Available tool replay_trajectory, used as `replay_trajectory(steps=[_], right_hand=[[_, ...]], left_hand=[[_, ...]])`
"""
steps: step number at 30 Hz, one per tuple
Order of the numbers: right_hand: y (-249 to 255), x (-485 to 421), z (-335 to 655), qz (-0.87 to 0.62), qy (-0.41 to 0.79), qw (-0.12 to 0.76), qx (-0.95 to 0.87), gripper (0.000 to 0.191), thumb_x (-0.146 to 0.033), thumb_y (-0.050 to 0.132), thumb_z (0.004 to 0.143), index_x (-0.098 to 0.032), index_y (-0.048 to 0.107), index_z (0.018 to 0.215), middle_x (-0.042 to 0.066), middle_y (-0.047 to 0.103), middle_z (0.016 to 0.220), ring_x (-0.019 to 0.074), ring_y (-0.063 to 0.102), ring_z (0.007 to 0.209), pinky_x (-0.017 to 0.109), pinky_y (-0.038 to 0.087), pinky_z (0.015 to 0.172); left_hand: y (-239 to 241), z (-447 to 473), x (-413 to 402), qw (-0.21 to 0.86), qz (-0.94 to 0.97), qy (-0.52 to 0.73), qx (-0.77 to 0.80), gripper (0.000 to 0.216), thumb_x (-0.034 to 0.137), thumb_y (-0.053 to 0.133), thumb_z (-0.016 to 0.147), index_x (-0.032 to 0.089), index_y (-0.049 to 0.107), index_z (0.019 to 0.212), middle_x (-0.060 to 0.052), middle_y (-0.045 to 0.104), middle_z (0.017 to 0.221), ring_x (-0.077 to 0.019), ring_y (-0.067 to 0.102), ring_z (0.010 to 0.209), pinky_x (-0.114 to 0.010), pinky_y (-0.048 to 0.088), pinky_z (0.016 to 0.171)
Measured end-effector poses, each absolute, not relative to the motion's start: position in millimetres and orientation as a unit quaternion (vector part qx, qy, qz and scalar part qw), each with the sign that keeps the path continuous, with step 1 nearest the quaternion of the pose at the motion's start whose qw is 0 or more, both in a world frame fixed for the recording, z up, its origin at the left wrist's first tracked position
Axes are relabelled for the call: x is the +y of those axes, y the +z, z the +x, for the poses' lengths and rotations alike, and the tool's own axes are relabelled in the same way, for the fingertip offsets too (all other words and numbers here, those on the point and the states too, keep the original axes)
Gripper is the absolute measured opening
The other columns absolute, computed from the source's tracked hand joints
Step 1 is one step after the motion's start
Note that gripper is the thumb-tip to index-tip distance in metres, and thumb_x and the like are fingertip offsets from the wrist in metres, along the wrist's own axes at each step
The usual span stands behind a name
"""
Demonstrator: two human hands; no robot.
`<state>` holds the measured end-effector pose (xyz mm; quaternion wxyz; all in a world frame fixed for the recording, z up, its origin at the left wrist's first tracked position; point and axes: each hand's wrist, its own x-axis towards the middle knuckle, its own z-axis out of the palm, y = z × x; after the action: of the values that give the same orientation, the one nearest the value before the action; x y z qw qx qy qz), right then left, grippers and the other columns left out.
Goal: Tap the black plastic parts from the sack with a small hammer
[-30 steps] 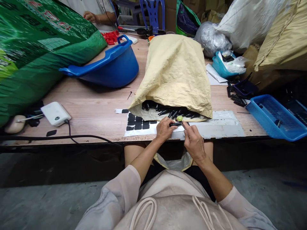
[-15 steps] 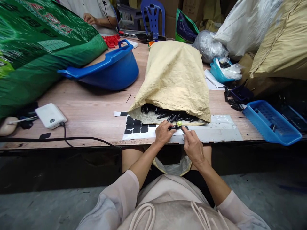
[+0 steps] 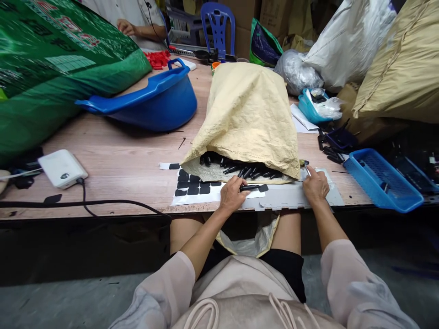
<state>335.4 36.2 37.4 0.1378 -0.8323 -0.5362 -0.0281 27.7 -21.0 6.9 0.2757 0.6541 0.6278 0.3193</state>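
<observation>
My left hand (image 3: 232,194) is closed round a slim black pen-like part (image 3: 250,187) at the table's near edge. It rests beside a white sheet of black stickers (image 3: 194,187). My right hand (image 3: 315,186) sits further right on a clear plastic sheet (image 3: 291,196), fingers pinched on a thin metal tool (image 3: 307,169). Just beyond both hands a tan woven sack (image 3: 247,119) lies on its side, with several black parts (image 3: 240,170) spilling from its mouth.
A blue basin (image 3: 154,98) and a big green sack (image 3: 51,68) stand at the left. A white charger (image 3: 61,168) with a black cable (image 3: 103,203) lies near the front edge. Blue trays (image 3: 384,179) are at the right. Another person's hand (image 3: 125,26) is at the far end.
My right hand has left the black part and moved right to the sack's corner. The small green piece seen at the part's tip is gone from view. My left hand stays on the part.
</observation>
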Motion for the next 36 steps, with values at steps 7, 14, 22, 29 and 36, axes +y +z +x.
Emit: replay_trajectory(steps=[7,14,22,29,36], right_hand=[[15,58,333,-0.824,-0.085,0.135,-0.544,0.043,-0.022,0.051,0.1,-0.032,0.072,0.136,0.008,0.057,0.104,0.0206,0.045,0.089,0.033,0.027,0.073],[7,56,334,-0.814,-0.128,0.113,-0.554,0.038,-0.028,0.054,0.102,-0.027,0.069,0.137,0.011,0.057,0.108,0.0223,0.044,0.091,0.034,0.026,0.073],[7,50,338,-0.811,-0.149,0.072,-0.561,0.036,-0.029,0.051,0.103,-0.025,0.068,0.134,0.011,0.059,0.11,0.023,0.046,0.093,0.033,0.027,0.073],[5,48,340,-0.803,-0.167,0.056,-0.57,0.036,-0.029,0.051,0.103,-0.022,0.068,0.134,0.012,0.059,0.108,0.0243,0.047,0.092,0.034,0.026,0.071],[3,48,339,-0.802,-0.166,0.07,-0.569,0.036,-0.03,0.053,0.101,-0.022,0.067,0.134,0.013,0.06,0.109,0.0257,0.048,0.094,0.034,0.028,0.072]], left_hand=[[2,28,-25,0.243,0.684,0.299,0.619,0.014,0.02,0.078,0.084,0.025,0.068,0.093,-0.001,0.068,0.099,-0.0226,0.063,0.096,-0.035,0.049,0.089],[-3,27,-30,0.209,0.714,0.308,0.593,0.009,0.025,0.074,0.091,0.024,0.068,0.097,-0.004,0.068,0.1,-0.0253,0.063,0.099,-0.038,0.049,0.089],[-5,28,-36,0.188,0.731,0.324,0.57,0.01,0.033,0.066,0.1,0.023,0.069,0.099,-0.005,0.068,0.096,-0.0253,0.06,0.093,-0.039,0.046,0.084],[-4,27,-38,0.2,0.734,0.33,0.559,0.01,0.032,0.07,0.097,0.023,0.066,0.096,-0.004,0.068,0.095,-0.0245,0.059,0.09,-0.039,0.046,0.08],[-4,24,-38,0.203,0.736,0.333,0.554,0.008,0.028,0.062,0.1,0.023,0.066,0.095,-0.005,0.068,0.094,-0.0243,0.058,0.088,-0.039,0.045,0.079]])
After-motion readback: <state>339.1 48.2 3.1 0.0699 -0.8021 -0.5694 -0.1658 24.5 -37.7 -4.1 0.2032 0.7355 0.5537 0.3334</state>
